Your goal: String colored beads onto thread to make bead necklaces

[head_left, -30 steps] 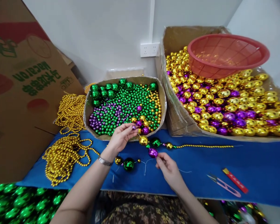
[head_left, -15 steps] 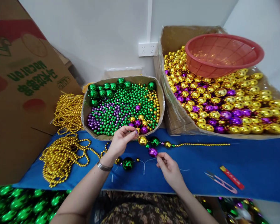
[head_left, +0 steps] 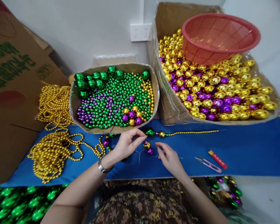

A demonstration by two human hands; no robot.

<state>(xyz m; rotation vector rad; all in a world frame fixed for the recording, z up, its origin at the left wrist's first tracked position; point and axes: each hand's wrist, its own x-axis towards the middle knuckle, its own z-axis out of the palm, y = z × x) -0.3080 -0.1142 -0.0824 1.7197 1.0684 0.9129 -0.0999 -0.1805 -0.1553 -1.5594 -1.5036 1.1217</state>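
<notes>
My left hand point(head_left: 126, 145) pinches a thin white thread point(head_left: 138, 154) just left of a gold ball point(head_left: 146, 144) and a purple ball point(head_left: 150, 151) strung on it. My right hand point(head_left: 168, 157) pinches the same thread to the right of the purple ball. A green ball point(head_left: 149, 132), a small gold ball point(head_left: 161, 134) and a thin gold bead strand point(head_left: 193, 132) run off to the right on the blue cloth point(head_left: 247, 149). A purple ball point(head_left: 106, 143) lies left of my left wrist.
A cardboard tray point(head_left: 156, 93) of small green, purple and gold beads sits behind my hands. A larger box point(head_left: 170, 109) of gold and purple balls with a red basket point(head_left: 219, 37) stands right. Gold strands point(head_left: 53, 146) pile left. Snips point(head_left: 207, 164) and a red cutter point(head_left: 217, 159) lie right.
The view has tilted down. My left hand has dropped from the tray's edge onto the cloth, and the gold and purple balls now hang close together between my two hands.
</notes>
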